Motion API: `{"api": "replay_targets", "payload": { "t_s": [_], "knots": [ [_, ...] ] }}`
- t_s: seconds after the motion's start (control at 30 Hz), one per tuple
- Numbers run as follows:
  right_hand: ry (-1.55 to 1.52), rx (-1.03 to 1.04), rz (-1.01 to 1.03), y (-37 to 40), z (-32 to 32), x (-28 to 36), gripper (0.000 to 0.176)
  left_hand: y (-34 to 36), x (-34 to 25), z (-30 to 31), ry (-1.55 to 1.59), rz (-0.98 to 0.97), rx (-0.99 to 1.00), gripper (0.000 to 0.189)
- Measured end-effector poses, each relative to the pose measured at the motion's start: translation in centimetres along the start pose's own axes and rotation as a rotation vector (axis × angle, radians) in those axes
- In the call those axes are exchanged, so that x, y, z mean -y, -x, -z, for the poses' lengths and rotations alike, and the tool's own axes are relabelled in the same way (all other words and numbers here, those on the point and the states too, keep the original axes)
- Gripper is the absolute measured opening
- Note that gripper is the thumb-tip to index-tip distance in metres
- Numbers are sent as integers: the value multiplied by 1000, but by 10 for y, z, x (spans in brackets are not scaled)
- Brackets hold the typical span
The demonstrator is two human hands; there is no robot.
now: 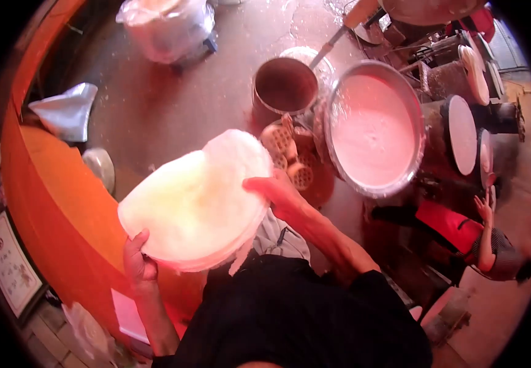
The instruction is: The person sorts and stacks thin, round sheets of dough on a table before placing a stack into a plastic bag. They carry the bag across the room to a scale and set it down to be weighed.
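Note:
A floppy stack of thin round pancakes (192,205), pale and brightly lit, spans the space in front of my chest. My left hand (140,257) grips its lower left edge, the thumb lying on top. On the far right side, my right hand (280,193) pinches the stack, with the thumb above and the other fingers mostly hidden. Several layers show along the lower edge, where a narrow strip hangs down. To the right stands a wide metal basin (375,132) of smooth pale batter.
Beside the basin are a deep metal pot (285,84) and perforated round pieces (280,144). Round plates with white discs (461,135) line the right, near a person in a red apron (449,224). An orange counter (63,178) curves along the left. A plastic-wrapped container (167,27) stands ahead.

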State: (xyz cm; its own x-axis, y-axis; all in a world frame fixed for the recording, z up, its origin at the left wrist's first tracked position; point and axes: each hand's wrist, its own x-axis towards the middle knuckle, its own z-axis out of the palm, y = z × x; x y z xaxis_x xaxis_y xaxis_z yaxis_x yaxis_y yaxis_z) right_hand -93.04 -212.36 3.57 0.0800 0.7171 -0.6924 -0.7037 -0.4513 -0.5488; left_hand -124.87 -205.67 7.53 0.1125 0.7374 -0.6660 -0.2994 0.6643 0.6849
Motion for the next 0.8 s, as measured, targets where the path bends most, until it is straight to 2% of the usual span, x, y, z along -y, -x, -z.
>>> {"api": "replay_targets", "payload": {
  "t_s": [0.1, 0.17, 0.2, 0.27, 0.3, 0.4, 0.53, 0.67, 0.7, 0.8],
  "knots": [
    [-59, 14, 73, -58, -6, 35, 36, -66, -32, -33, -65, -44, 22, 56],
    [-49, 48, 116, -101, -7, 61, 35, -107, -59, -66, -62, 12, 48, 57],
    [-7, 39, 27, -105, -14, 89, 35, -120, -76, -80, -67, 61, 61, 57],
    [-10, -13, 142, -129, -23, 125, 34, -163, -104, -117, -90, 39, 122, 58],
    [-8, 11, 90, -137, -27, 147, 36, -175, -120, -129, -98, 58, 114, 59],
    [-97, -75, 158, -164, -48, 212, 39, -225, -165, -185, -99, 48, 177, 59],
    [-207, -96, 195, -216, -41, 264, 41, -303, -201, -247, -136, 141, 254, 55],
    [-252, -181, 187, -265, -34, 324, 47, -391, -239, -331, -234, 194, 378, 52],
    [-252, -258, 193, -272, -41, 347, 47, -416, -245, -351, -240, 203, 414, 51],
    [-332, -267, 280, -307, -23, 361, 48, -464, -271, -415, -304, 235, 501, 49]
  ]
}}
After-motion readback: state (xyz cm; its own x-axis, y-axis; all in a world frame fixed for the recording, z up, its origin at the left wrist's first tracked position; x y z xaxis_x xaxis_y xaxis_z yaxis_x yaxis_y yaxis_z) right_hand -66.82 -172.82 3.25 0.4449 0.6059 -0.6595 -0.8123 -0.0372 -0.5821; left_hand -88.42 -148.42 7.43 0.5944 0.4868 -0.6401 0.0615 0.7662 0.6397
